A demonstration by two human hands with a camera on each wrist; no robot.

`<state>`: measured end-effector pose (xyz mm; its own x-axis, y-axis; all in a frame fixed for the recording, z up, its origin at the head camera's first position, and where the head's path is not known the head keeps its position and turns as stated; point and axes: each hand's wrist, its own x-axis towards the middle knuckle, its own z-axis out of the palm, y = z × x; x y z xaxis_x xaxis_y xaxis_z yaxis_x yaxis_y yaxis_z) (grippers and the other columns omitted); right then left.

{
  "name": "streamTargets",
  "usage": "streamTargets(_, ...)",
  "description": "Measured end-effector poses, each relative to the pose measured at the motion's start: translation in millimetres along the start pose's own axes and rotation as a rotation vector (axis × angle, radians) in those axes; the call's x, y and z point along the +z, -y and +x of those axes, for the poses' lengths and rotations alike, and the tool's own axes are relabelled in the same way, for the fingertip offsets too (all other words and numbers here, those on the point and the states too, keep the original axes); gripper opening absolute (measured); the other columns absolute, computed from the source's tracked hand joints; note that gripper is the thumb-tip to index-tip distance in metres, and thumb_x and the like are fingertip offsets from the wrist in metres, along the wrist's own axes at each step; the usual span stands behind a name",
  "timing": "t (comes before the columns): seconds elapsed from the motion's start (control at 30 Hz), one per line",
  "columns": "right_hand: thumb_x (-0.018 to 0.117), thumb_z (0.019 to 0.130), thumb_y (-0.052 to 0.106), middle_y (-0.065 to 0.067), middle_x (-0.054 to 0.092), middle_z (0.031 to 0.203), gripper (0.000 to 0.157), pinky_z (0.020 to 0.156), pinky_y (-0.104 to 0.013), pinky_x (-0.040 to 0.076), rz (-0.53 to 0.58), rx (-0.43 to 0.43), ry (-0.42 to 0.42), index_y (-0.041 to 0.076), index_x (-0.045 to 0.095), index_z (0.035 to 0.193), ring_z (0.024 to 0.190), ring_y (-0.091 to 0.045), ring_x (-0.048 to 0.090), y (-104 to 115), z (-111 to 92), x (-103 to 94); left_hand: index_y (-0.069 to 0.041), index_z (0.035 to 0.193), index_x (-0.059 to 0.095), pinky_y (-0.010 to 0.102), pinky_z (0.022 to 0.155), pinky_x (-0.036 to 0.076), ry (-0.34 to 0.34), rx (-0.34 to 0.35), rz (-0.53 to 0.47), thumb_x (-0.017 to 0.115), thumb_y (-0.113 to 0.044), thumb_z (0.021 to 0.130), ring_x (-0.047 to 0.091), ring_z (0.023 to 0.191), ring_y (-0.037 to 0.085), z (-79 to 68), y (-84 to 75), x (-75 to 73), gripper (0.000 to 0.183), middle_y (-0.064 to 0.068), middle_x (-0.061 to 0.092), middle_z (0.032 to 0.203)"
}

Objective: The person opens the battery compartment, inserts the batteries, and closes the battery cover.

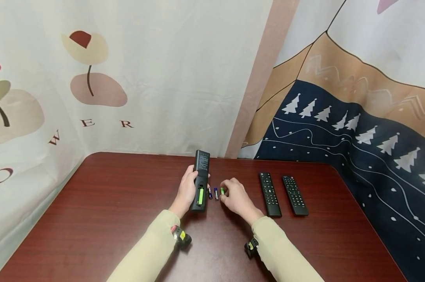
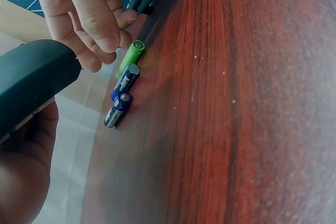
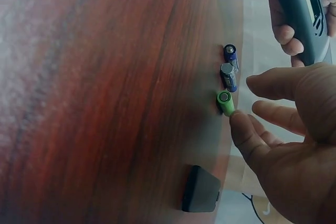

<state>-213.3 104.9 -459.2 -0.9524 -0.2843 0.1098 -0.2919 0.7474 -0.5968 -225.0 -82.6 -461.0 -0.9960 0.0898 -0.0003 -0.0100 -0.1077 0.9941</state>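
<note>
My left hand (image 1: 187, 188) grips a black remote control (image 1: 202, 166), held back side up with its battery compartment uncovered. One green battery (image 1: 200, 196) lies inside that compartment. To the right, my right hand (image 1: 238, 196) hovers over a loose green battery (image 3: 226, 103) on the table. A fingertip is right at this battery's side, while the thumb stands apart from it in the right wrist view. Beside it, two blue-and-silver batteries (image 2: 126, 81) lie in the same row, between the loose green one and the held remote.
Two more black remotes, one nearer (image 1: 270, 194) and one farther right (image 1: 295, 195), lie button side up on the reddish-brown table (image 1: 128, 219). A printed curtain (image 1: 170, 78) hangs along the table's far edge.
</note>
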Motion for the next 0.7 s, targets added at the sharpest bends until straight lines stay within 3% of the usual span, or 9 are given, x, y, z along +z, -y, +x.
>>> streamTargets(0.3,0.077,0.088,0.005,-0.012,0.059,0.101,0.025,0.081,-0.038,0.055,-0.135,0.044,0.048,0.002,0.070,0.112,0.088,-0.022,0.058,2.1,6.7,0.8,-0.005,0.138,0.044,0.033,0.067,0.053,0.002,0.003,-0.008,0.022,-0.019,0.108,0.067,0.084,0.033,-1.2,-2.1,1.0,0.040,0.029,0.060,0.126)
streamTargets(0.7,0.077,0.090,0.009,-0.014,0.059,0.107,0.030,0.081,-0.039,0.056,-0.189,0.105,0.105,0.002,0.069,0.119,0.090,-0.022,0.059,1.9,14.7,3.8,-0.007,0.141,0.044,0.034,0.069,0.054,0.001,-0.003,0.029,0.022,-0.019,0.109,0.066,0.088,0.036,-0.4,1.0,-0.5,0.042,0.028,0.060,0.128)
